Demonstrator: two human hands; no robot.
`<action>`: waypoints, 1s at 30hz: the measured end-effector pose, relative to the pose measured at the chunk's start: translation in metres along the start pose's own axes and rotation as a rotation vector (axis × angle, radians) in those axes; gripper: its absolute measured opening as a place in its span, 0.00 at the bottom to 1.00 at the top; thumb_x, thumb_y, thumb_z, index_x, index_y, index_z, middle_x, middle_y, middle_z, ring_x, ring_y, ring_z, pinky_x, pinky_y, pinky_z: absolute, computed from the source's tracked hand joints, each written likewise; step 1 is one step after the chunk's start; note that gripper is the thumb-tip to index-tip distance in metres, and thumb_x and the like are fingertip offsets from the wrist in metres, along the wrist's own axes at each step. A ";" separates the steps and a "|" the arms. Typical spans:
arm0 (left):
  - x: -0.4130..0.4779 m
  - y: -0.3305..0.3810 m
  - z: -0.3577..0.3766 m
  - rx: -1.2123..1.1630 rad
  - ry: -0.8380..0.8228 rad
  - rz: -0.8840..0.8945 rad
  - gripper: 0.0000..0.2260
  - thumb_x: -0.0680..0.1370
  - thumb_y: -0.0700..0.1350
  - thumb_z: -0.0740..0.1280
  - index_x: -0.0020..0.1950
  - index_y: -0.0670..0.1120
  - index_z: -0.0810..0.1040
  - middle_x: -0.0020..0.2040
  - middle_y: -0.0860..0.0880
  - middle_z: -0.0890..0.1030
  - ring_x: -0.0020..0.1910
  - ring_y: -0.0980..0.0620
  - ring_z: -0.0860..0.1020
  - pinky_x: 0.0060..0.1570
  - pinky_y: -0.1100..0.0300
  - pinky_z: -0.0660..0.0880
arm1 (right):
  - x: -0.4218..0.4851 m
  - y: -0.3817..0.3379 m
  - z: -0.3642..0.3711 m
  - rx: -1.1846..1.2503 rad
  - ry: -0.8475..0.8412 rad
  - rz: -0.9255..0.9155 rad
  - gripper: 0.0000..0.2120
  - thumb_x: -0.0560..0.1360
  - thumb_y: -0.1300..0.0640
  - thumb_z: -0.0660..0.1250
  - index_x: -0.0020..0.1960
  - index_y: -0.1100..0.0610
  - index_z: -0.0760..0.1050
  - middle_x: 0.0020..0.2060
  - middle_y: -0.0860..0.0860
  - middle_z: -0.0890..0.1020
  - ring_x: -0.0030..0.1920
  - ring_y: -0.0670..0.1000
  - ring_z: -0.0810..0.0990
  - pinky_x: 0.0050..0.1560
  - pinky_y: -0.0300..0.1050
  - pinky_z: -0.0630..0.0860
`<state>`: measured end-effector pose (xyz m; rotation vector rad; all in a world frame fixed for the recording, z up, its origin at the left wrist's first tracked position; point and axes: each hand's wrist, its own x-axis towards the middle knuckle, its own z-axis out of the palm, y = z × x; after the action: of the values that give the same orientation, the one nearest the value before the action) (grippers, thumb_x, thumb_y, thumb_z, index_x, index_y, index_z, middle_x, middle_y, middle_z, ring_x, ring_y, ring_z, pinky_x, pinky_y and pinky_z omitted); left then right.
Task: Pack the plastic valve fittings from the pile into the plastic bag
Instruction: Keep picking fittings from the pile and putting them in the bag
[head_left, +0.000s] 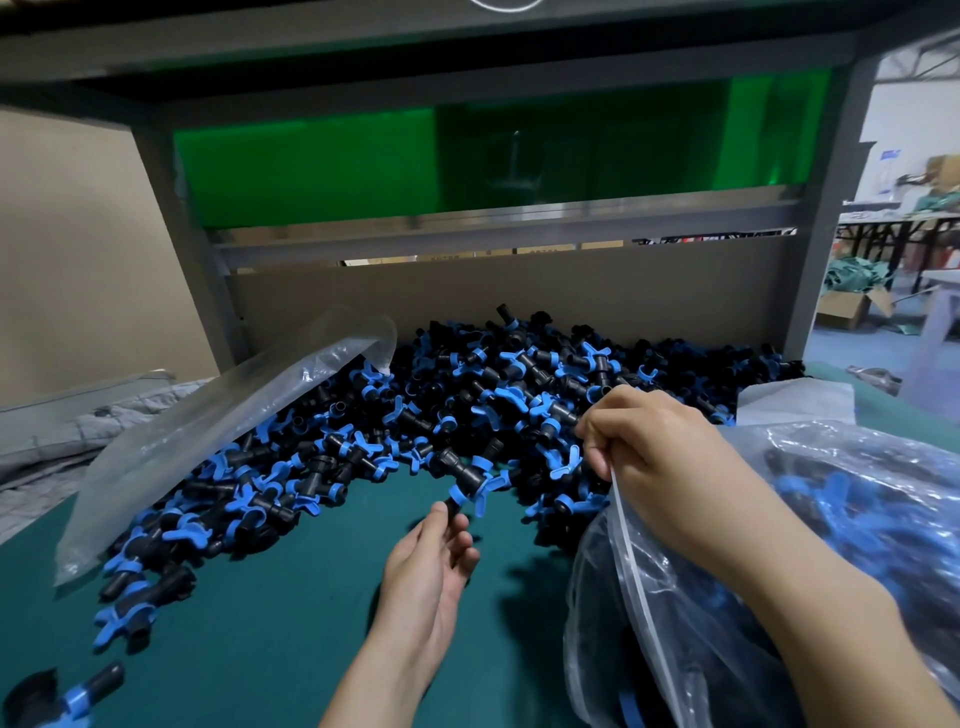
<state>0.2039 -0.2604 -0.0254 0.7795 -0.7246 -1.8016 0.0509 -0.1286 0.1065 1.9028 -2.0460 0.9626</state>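
Observation:
A big pile of black valve fittings with blue handles (467, 395) covers the back of the green table. My left hand (431, 566) pinches one black and blue fitting (464, 480) by its lower end, just in front of the pile. My right hand (660, 457) grips the rim of a clear plastic bag (649, 597) at the lower right. The bag hangs open toward the left, and dark and blue fittings show through its film.
A stack of empty clear bags (218, 431) leans on the pile's left side. Loose fittings (124, 618) lie at the lower left of the green mat (291, 613). A second filled bag (852, 493) lies at the right. A grey frame and board wall stand behind the pile.

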 end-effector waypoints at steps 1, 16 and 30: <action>0.000 0.000 0.000 -0.002 0.002 -0.002 0.07 0.82 0.43 0.64 0.49 0.40 0.77 0.34 0.49 0.81 0.30 0.57 0.77 0.30 0.65 0.77 | 0.000 0.000 0.000 0.000 0.000 -0.001 0.21 0.71 0.69 0.57 0.28 0.47 0.63 0.44 0.44 0.77 0.52 0.53 0.75 0.55 0.53 0.70; -0.034 0.055 0.027 0.383 -0.511 0.055 0.13 0.71 0.47 0.73 0.54 0.46 0.85 0.47 0.46 0.84 0.43 0.54 0.81 0.39 0.62 0.78 | 0.000 -0.012 -0.007 0.060 0.083 -0.014 0.20 0.70 0.68 0.58 0.28 0.46 0.62 0.44 0.44 0.77 0.50 0.53 0.75 0.53 0.53 0.71; -0.089 0.046 0.084 0.620 -0.800 0.366 0.10 0.75 0.35 0.69 0.50 0.48 0.86 0.46 0.48 0.86 0.46 0.54 0.84 0.46 0.65 0.78 | -0.002 -0.026 -0.030 0.061 0.168 -0.056 0.20 0.70 0.66 0.59 0.28 0.45 0.61 0.44 0.45 0.77 0.50 0.53 0.77 0.48 0.51 0.73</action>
<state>0.1893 -0.1810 0.0778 0.2298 -1.8757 -1.5196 0.0670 -0.1093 0.1377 1.8287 -1.8801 1.1411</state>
